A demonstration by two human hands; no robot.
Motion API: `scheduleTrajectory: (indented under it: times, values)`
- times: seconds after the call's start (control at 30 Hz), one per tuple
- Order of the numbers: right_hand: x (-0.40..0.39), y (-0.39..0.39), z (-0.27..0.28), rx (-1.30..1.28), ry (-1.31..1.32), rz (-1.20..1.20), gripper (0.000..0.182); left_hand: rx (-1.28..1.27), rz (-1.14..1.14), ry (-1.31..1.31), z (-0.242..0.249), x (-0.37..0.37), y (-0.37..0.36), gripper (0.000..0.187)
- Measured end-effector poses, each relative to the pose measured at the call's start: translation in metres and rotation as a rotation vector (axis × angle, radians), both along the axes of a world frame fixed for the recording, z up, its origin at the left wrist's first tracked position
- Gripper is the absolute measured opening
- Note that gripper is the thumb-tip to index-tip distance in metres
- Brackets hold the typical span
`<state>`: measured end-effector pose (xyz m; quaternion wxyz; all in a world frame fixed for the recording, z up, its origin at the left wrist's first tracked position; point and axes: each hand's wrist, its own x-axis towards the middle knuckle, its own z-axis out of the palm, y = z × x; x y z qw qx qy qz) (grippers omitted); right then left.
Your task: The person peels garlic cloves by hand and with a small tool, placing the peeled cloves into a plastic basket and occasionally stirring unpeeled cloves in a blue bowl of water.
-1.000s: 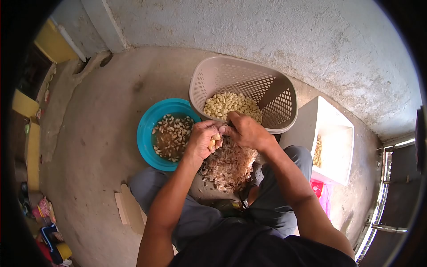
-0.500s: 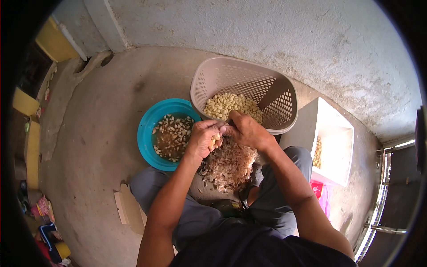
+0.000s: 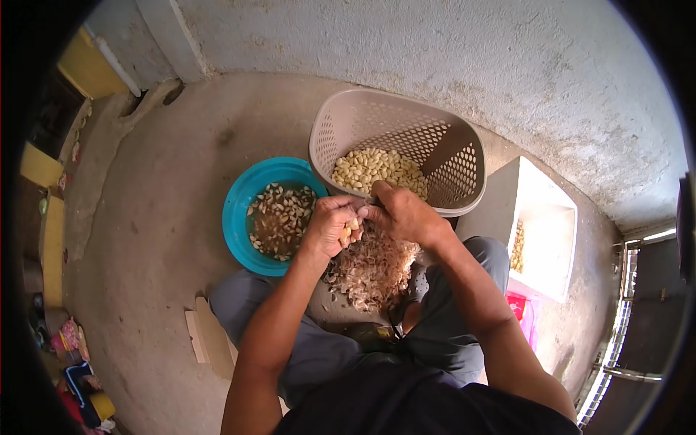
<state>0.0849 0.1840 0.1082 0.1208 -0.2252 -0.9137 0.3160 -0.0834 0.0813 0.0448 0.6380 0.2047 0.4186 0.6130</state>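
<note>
My left hand (image 3: 332, 226) is closed around several peeled garlic cloves (image 3: 351, 230), pale yellow at its palm side. Its fingertips meet those of my right hand (image 3: 406, 215), which is closed in a pinch; what it grips is hidden by the fingers. Just beyond both hands, peeled garlic cloves (image 3: 377, 168) lie in a tilted beige plastic basket (image 3: 397, 116). To the left, a blue basin (image 3: 235, 217) holds brownish water with unpeeled-looking cloves (image 3: 279, 217). A heap of papery garlic skins (image 3: 373, 272) lies below the hands, between my legs.
At the right stands a white box (image 3: 547, 246) with some cloves inside, beside a pink plastic bag (image 3: 523, 308). A piece of cardboard (image 3: 209, 337) lies by my left knee. The rough wall (image 3: 449, 58) rises behind the basket.
Both hands stay together at nearly the same spot, with only slight finger movement. The whole view has shifted very slightly.
</note>
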Motion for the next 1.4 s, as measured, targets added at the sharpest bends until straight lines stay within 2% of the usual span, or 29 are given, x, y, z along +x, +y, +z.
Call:
scheduleTrajectory:
  times: [0.23,0.43,0.8,1.0,1.23,1.3,1.4]
  values:
    - [0.0,0.003,-0.006,0.019,-0.033,-0.012,0.045,0.014,0.004,0.038,-0.002,0.0,0.003,0.015]
    - [-0.002,-0.001,0.001,-0.037,-0.08,0.042,0.04,-0.053,0.007,0.037,0.0,0.001,0.001,0.01]
    - [0.001,-0.014,-0.005,-0.01,-0.208,0.117,0.035,-0.155,-0.051,-0.147,-0.017,-0.001,-0.007,0.02]
    - [-0.002,-0.016,-0.012,0.184,-0.035,0.016,0.031,-0.154,0.133,-0.077,-0.003,0.006,0.001,0.021]
    - [-0.009,-0.024,-0.02,0.138,-0.002,0.015,0.034,-0.164,0.361,-0.091,0.007,0.014,0.004,0.019]
    - [-0.01,-0.025,-0.013,0.108,0.001,0.033,0.037,-0.141,0.277,-0.128,0.002,0.006,0.003,0.02]
    - [-0.005,-0.013,-0.01,-0.083,0.138,0.163,0.043,-0.142,0.211,-0.134,0.004,0.002,0.001,0.023]
